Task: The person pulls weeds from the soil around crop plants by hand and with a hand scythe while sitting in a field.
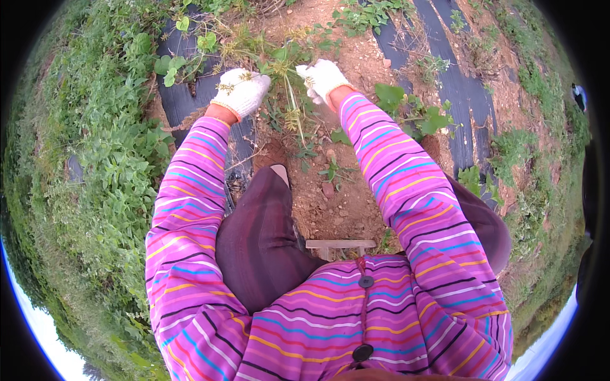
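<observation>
My left hand (242, 91), in a white knitted glove, is curled at the upper middle, with brown seed heads of a sedge-like weed lying over it. To its right, my right hand (324, 82), gloved alike, is bent beside the stems of a green weed with spiky seed heads (286, 69). The stems hang between the two hands, above reddish soil. Whether either hand grips stems is hidden by the fingers and plants.
Torn black plastic mulch film (183, 102) lies at the left, and more strips (460, 95) run at the right. Dense green plants (109, 190) fill the left side. A leafy vine (429, 119) grows beyond my right forearm. A small wooden seat (340, 244) is beneath me.
</observation>
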`<action>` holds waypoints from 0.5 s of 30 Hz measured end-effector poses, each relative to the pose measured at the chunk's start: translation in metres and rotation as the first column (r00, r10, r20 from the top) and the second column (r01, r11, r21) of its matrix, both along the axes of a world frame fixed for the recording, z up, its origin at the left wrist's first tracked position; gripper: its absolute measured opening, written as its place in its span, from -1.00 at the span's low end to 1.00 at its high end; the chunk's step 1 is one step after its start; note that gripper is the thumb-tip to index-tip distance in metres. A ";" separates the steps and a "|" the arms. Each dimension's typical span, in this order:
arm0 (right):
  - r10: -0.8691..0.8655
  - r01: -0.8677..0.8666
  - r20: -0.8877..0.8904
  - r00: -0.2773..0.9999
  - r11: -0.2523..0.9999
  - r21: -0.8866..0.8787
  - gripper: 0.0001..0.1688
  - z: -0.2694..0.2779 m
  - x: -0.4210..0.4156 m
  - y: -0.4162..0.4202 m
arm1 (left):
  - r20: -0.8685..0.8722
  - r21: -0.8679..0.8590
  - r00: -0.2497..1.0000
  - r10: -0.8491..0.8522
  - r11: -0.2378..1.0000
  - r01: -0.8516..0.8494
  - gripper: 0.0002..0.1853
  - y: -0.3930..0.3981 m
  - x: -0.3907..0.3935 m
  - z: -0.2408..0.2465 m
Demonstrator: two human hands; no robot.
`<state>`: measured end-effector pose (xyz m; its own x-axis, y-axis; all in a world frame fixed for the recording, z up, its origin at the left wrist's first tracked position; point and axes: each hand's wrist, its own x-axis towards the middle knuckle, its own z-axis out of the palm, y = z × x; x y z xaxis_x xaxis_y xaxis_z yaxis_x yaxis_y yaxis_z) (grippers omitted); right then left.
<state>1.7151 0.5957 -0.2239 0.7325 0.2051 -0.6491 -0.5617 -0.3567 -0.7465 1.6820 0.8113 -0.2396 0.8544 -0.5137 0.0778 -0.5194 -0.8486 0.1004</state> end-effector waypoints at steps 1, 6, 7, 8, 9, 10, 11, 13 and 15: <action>0.055 -0.063 -0.081 0.995 0.994 -0.094 -0.64 -0.014 0.004 0.006 | -0.056 -0.074 0.998 -0.022 0.997 0.018 -0.91 0.001 0.001 0.001; 0.156 -0.156 -0.025 0.987 0.938 -0.310 -0.61 -0.061 -0.036 -0.017 | -0.015 0.167 0.994 -0.109 0.980 0.110 -0.91 0.001 -0.015 0.001; 0.110 -0.097 0.074 0.991 0.982 -0.162 -0.64 -0.059 -0.050 -0.030 | -0.062 0.213 0.995 -0.078 0.973 0.089 -0.91 -0.002 -0.021 0.001; 0.089 -0.079 0.059 0.994 0.985 -0.153 -0.67 -0.053 -0.064 -0.043 | -0.080 0.105 0.988 -0.133 0.984 0.141 -0.91 -0.010 -0.026 -0.001; -0.006 0.004 -0.032 0.999 0.998 -0.063 -0.70 -0.043 -0.081 -0.056 | -0.067 0.108 0.979 -0.193 0.974 0.200 -0.91 -0.018 -0.028 -0.004; -0.104 0.106 -0.187 0.977 0.994 0.002 -0.72 -0.031 -0.098 -0.072 | -0.003 0.102 0.976 -0.217 0.971 0.217 -0.91 -0.020 -0.028 -0.003; -0.200 0.225 -0.339 0.919 0.974 0.034 -0.75 -0.018 -0.115 -0.086 | -0.004 0.070 0.959 -0.282 0.957 0.282 -0.91 -0.026 -0.028 -0.003; -0.177 0.149 -0.301 0.937 0.983 -0.111 -0.75 0.008 -0.160 -0.108 | -0.149 0.133 0.971 -0.188 0.969 0.208 -0.89 -0.028 -0.027 0.004; -0.371 0.348 -0.258 0.892 0.928 -0.132 -0.77 0.020 -0.165 -0.119 | -0.223 0.132 0.958 -0.180 0.968 0.213 -0.85 -0.037 -0.036 0.016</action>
